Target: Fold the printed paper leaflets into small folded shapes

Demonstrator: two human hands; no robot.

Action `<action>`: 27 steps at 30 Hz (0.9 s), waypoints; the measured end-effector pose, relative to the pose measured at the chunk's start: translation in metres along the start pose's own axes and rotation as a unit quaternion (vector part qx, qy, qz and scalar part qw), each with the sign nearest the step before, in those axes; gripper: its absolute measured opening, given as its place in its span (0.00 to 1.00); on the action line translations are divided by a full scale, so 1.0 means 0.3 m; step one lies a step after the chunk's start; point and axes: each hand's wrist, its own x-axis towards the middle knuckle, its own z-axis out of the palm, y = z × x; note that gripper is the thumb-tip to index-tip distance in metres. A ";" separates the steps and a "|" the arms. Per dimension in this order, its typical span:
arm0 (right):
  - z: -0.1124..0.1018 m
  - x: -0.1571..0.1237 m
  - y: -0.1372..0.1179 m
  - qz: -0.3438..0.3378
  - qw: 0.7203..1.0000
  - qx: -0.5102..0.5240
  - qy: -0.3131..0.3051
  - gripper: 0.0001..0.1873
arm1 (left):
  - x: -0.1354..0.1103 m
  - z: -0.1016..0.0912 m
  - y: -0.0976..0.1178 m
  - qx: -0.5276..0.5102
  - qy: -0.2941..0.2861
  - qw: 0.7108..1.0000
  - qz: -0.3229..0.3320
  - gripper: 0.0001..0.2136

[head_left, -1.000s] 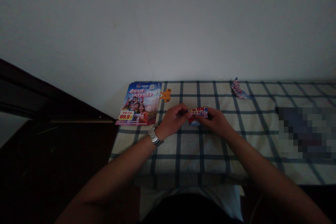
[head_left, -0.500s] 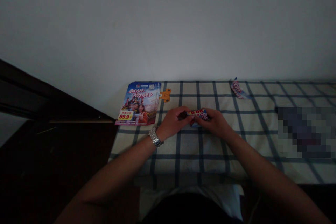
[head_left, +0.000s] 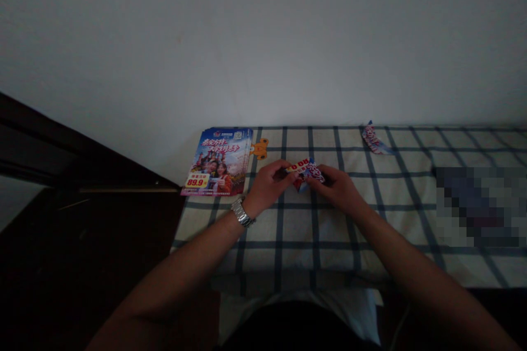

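A folded flyer (head_left: 303,171), with a blue, white and red print and part of an upside-down price showing, is held between my two hands just above the checked tablecloth. My left hand (head_left: 269,185), with a silver watch on its wrist, pinches the flyer's left side. On the right side, my right hand (head_left: 341,187) grips it with thumb and fingers. The fingertips partly cover the folds. To the left lies a stack of flyers (head_left: 218,162) with a similar print, face up.
An orange bear-shaped piece (head_left: 259,149) lies beside the stack. Near the wall (head_left: 288,38), at the back right, stands another folded flyer (head_left: 374,140). A blurred-out dark object (head_left: 473,208) lies on the right of the checked tablecloth (head_left: 263,244).
The folded flyer has been tilted and shifted slightly left, so more of its printed face and a pointed lower part show. Both hands still hold it, moved a little.
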 end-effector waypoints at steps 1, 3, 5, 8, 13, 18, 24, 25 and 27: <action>0.000 0.000 -0.002 0.000 1.000 0.000 -0.001 0.17 | 0.000 0.000 0.000 0.000 -0.002 1.000 -0.002 0.12; -0.001 -0.001 -0.003 0.001 1.000 -0.003 0.001 0.16 | 0.000 0.000 0.000 0.000 -0.008 1.000 -0.003 0.12; -0.003 -0.001 -0.003 0.002 1.000 -0.011 0.007 0.15 | -0.001 0.001 0.000 -0.001 -0.013 1.000 -0.003 0.12; -0.007 -0.001 0.000 -0.003 1.000 -0.024 0.016 0.14 | -0.002 0.002 -0.001 -0.006 -0.019 1.000 -0.001 0.13; -0.008 0.000 0.005 0.002 0.999 -0.018 0.028 0.14 | -0.003 0.005 -0.005 -0.024 -0.031 0.999 -0.001 0.13; -0.008 -0.001 -0.006 0.007 1.000 -0.016 0.022 0.14 | -0.004 0.006 -0.006 -0.028 -0.025 0.999 0.001 0.12; -0.008 -0.001 -0.004 -0.006 0.999 -0.035 0.016 0.14 | -0.009 0.010 -0.012 0.006 -0.037 0.999 -0.005 0.14; -0.008 -0.002 -0.002 -0.005 0.999 -0.038 0.019 0.14 | -0.009 0.011 -0.011 0.005 -0.041 0.999 -0.007 0.14; -0.008 -0.003 0.002 -0.001 0.999 -0.041 0.024 0.14 | -0.011 0.013 -0.009 -0.005 -0.050 0.999 -0.010 0.14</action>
